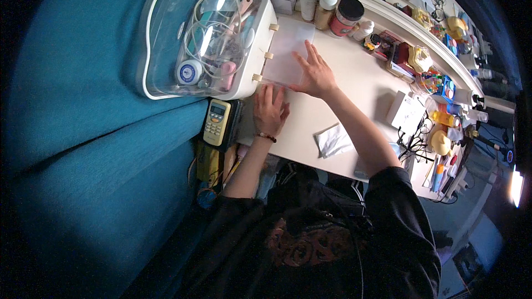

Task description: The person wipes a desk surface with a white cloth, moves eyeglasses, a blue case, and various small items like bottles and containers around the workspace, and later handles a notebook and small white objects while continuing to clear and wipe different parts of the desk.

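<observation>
A pale translucent plastic sheet or folder [286, 56] lies flat on the white desk, close against a white storage box. My right hand [316, 74] rests over its right side with fingers spread. At its near edge is my left hand [269, 110], palm down, wearing a beaded bracelet on the wrist. Neither hand has anything gripped in it. The storage box [262, 20] has a clear plastic cover [164, 45] and small beige tabs on the side facing the sheet. Inside it are a coiled white cable [195, 20], a round white container [189, 72] and a pink item [227, 74].
A folded white cloth or tissue [333, 140] lies near the desk's front edge. Left of the desk is a remote control [216, 121] beside a blue fabric surface [91, 104]. A black-lidded jar [347, 16], white box [406, 111] and black-framed glasses [415, 143] stand along a mirror.
</observation>
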The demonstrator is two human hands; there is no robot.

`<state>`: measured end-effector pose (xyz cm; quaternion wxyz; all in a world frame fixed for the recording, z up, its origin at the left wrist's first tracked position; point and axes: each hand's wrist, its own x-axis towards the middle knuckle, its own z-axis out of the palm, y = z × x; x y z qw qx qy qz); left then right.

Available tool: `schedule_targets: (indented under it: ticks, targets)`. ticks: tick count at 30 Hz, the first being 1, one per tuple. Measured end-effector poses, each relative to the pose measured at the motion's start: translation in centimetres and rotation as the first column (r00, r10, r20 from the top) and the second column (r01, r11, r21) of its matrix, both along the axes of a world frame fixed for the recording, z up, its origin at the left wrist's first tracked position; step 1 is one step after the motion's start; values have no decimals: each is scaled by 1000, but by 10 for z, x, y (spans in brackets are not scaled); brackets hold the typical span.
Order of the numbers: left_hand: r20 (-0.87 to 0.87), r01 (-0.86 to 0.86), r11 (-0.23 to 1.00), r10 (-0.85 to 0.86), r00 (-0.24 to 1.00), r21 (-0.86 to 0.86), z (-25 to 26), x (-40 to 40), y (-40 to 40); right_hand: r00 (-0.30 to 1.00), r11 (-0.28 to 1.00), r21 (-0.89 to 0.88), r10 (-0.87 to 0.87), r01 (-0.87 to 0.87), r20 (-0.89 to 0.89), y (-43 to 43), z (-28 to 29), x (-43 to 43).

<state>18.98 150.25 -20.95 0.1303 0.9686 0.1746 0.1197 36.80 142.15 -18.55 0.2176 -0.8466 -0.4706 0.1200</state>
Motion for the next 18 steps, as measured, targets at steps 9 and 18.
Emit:
schedule_targets:
  ticks: [9, 18]
  targets:
    - [247, 66, 993, -39, 968, -101, -6, -6, 3, 977, 939, 341, -31, -44, 211, -46, 28, -33]
    - [192, 45, 998, -37, 981, -41, 44, -18, -21, 964, 964, 124, -214, 234, -156, -208, 54, -70]
